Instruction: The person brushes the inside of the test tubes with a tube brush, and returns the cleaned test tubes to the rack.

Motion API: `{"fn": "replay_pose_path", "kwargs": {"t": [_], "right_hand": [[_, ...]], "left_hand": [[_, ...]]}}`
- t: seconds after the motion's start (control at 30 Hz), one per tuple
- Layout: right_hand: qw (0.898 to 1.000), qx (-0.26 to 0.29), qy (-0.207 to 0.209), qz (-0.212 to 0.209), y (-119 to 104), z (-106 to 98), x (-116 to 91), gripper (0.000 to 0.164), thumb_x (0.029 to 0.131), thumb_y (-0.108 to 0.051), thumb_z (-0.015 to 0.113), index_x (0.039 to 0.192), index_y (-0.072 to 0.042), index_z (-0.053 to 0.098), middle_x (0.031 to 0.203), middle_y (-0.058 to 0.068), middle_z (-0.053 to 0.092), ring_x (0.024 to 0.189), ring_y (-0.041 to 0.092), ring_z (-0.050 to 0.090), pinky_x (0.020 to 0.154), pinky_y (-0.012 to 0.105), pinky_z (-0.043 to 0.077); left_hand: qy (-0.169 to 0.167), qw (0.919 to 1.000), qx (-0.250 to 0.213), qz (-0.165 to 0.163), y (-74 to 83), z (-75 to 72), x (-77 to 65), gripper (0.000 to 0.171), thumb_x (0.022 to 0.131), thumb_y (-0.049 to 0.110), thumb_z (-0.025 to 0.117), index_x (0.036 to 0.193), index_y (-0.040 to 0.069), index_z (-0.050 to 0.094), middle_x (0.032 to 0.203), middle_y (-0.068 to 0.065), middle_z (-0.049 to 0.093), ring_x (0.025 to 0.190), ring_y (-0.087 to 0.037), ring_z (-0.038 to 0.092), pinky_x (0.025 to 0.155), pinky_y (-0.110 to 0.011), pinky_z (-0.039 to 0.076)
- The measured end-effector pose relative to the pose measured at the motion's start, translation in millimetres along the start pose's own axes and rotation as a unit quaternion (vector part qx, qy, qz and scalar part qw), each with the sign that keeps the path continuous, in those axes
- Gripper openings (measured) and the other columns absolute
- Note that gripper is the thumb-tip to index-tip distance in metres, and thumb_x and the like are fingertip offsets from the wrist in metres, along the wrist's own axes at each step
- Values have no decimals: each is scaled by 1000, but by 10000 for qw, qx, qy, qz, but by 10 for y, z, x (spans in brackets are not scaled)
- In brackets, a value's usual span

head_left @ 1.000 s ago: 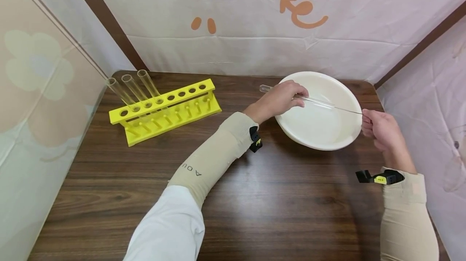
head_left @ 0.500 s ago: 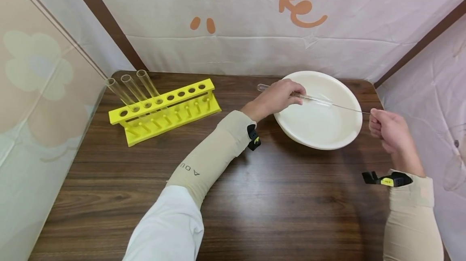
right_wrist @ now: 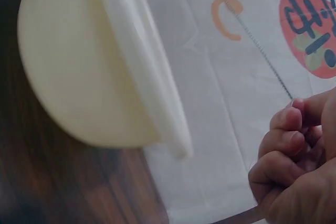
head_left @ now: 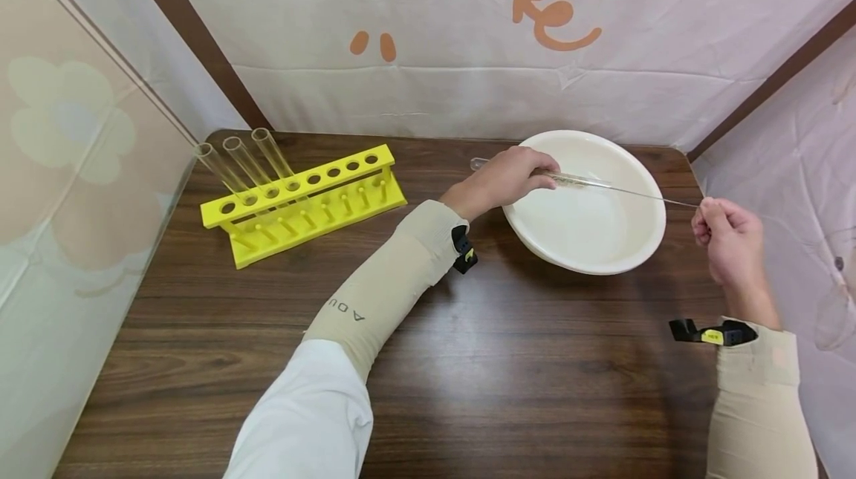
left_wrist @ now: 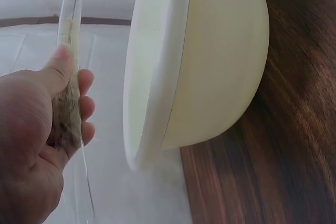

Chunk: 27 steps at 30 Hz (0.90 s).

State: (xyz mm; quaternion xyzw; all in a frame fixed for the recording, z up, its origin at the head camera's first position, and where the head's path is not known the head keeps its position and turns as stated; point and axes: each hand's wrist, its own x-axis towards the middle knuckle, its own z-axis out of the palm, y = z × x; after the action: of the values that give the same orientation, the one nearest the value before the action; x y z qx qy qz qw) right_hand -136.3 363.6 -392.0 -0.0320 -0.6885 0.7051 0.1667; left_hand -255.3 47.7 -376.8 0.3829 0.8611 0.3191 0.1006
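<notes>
Over the white basin (head_left: 588, 241), my left hand (head_left: 511, 176) grips a clear glass test tube (head_left: 595, 183), lying nearly level with its mouth to the right. Inside it, pale bristles of a test tube brush (left_wrist: 67, 111) show between thumb and fingers in the left wrist view. The brush's thin twisted wire handle (head_left: 645, 194) runs out of the mouth across the basin. Right of the rim, my right hand (head_left: 732, 241) pinches the end of that wire; its other fingers are curled in the right wrist view.
On the left of the brown table (head_left: 521, 382) stands a yellow test tube rack (head_left: 307, 204), with three glass tubes (head_left: 235, 160) leaning in its left holes. Printed curtains (head_left: 461, 85) close in the table's back and sides.
My right hand has moved right, away from the basin, drawing the brush's wire further out of the tube. Bristles now show near the tube's mouth. My left hand has shifted slightly left.
</notes>
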Motion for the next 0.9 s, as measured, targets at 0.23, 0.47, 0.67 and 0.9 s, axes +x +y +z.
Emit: {"fn": "replay_pose_path", "kwargs": {"t": [0.23, 0.47, 0.67, 0.9], "right_hand": [[9922, -1055, 151, -650, 132, -89, 9, 36, 104, 0, 51, 69, 8, 55, 62, -3, 55, 55, 8, 45, 54, 14, 39], [9932, -258, 191, -1119, 266, -207, 29, 34, 102, 7, 50, 68, 5, 59, 63, -3, 61, 54, 6, 49, 56, 12, 41], [9927, -85, 224, -1178, 262, -251, 40, 34, 100, 9, 51, 67, 3, 60, 63, -3, 62, 54, 5, 50, 56, 12, 42], [9934, 177, 412, -1053, 227, -253, 23, 36, 99, 10, 51, 64, 5, 57, 58, -1, 56, 51, 8, 44, 49, 14, 33]], "left_hand": [[80, 9999, -108, -44, -41, -23, -52, 27, 101, 26, 64, 123, 12, 72, 117, 3, 71, 106, -10, 62, 93, -22, 45], [0, 10000, -83, -15, -47, -22, -59, 26, 102, 27, 64, 122, 12, 72, 115, 4, 70, 103, -10, 61, 92, -22, 45], [-25, 9999, -59, -155, -59, -34, -68, 27, 102, 28, 63, 123, 13, 71, 117, 4, 70, 104, -10, 61, 93, -22, 45], [28, 9999, 6, -139, -77, -54, -84, 26, 101, 29, 64, 120, 13, 72, 114, 4, 70, 102, -10, 60, 92, -23, 45]]}}
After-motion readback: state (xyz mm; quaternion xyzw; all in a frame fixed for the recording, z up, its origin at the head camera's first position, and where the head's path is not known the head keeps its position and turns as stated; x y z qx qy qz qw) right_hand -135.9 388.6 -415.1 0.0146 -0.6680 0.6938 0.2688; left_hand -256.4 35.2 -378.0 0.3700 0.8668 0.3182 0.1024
